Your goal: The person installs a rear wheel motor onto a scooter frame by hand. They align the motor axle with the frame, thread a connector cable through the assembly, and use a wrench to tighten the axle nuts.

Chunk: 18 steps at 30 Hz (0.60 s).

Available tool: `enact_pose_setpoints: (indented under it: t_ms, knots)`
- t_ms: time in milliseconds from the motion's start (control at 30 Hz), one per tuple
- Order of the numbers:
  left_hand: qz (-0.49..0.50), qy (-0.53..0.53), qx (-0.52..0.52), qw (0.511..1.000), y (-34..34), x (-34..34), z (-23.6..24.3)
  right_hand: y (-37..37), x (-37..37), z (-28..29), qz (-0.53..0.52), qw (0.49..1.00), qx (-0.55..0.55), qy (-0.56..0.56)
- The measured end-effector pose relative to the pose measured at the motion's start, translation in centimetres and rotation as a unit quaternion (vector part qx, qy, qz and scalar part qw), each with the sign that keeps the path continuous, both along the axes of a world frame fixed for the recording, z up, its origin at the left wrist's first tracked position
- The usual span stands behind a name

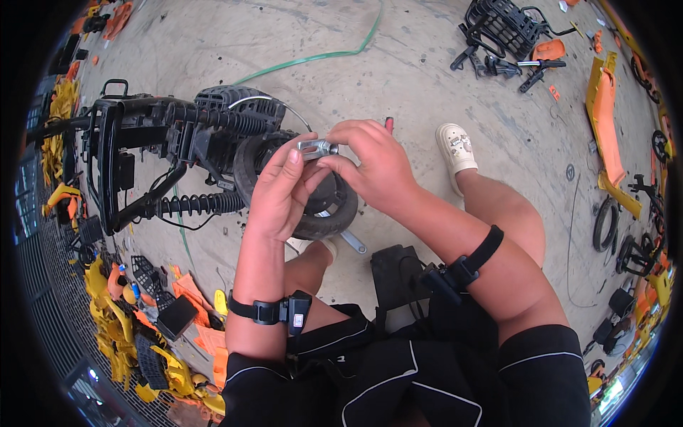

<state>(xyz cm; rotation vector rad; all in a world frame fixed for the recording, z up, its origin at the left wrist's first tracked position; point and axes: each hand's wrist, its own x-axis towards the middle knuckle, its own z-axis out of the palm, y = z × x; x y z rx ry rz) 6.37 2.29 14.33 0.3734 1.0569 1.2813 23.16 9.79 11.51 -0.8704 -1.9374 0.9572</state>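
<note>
A small silver metal piece [317,149], fork-shaped with a slot and a rounded nut-like end, is held up between my two hands. My left hand [279,192] grips its slotted end between thumb and fingers. From the other side, the thumb and fingers of my right hand [377,164] pinch around the rounded end. Just below and behind them is a black tyre [324,226] on a wheel, partly covered by my hands. It belongs to a black two-wheeler frame [117,135] with coil-spring shock absorbers [199,205]. A silver wrench [353,242] lies partly under the wheel.
A red-tipped tool [389,124] lies on the concrete beyond my right hand. A green hose [313,60] crosses the floor ahead. Black metal parts and a basket [506,28] lie far right. Yellow and orange panels [107,320] pile up at left, more along the right.
</note>
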Motion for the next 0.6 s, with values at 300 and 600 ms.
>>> enact_pose_setpoints:
  t_ms: [300, 600]
  knots:
    - [-0.003, -0.038, 0.021, 0.999, 0.5, -0.2, -0.7, 0.5, 0.0, 0.0, -0.016, 0.999, 0.031, -0.009]
    - [0.000, -0.065, 0.031, 0.997, 0.9, -0.2, -1.1, 1.1, 0.0, -0.3, -0.026, 0.999, 0.041, -0.008]
